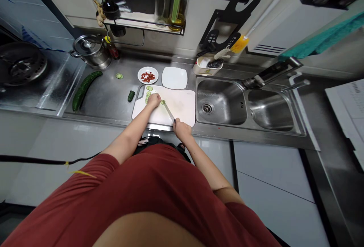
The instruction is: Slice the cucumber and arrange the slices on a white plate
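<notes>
At the board, the right hand is gripping a knife; whether the left hand is pinching something, I cannot tell.

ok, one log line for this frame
left hand: beside slices, contact unclear | right hand: holds knife, tip at cucumber bit | beyond board: red pieces on round plate, square plate

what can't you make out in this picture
Head view, handle of the knife: mostly covered by the right hand.
Head view, whether the left hand grips anything: hidden by its own fingers.
Head view, inside the pot: hidden by the lid.
Head view, red pieces: too small to identify.
</notes>
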A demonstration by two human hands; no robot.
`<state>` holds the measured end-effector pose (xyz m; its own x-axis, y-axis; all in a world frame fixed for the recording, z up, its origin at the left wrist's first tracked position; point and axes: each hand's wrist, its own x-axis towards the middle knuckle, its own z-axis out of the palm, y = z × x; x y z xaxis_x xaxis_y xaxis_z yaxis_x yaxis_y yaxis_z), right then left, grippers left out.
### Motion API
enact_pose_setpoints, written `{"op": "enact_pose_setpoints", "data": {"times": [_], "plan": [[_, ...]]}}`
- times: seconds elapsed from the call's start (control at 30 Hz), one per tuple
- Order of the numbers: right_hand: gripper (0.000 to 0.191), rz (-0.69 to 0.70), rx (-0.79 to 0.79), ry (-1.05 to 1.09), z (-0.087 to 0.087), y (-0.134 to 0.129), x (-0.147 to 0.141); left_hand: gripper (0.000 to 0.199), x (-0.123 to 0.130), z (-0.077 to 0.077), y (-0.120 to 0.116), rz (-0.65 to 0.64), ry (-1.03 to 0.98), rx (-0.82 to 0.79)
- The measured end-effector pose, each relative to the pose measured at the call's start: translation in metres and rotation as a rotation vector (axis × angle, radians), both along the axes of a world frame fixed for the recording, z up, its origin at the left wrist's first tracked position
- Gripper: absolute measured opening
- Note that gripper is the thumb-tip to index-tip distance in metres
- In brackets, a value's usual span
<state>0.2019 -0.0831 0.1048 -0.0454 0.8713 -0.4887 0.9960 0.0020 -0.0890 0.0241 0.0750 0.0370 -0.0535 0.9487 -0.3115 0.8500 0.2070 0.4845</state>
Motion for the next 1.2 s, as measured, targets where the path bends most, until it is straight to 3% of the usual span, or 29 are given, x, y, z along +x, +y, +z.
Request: {"op": "enact_pose_setpoints", "data": {"times": [0.7,1.2], "plan": [[0.031,-0.008,-0.045,0.003,0.006,0.008,-0.001,0.010,-0.001,-0.005,0.002,-0.025,0.040,0.016],[0.030,0.004,-0.038,0.013,0.009,0.013,0.001,0.014,-0.001,0.000,0.003,-0.006,0.025,-0.029]]}}
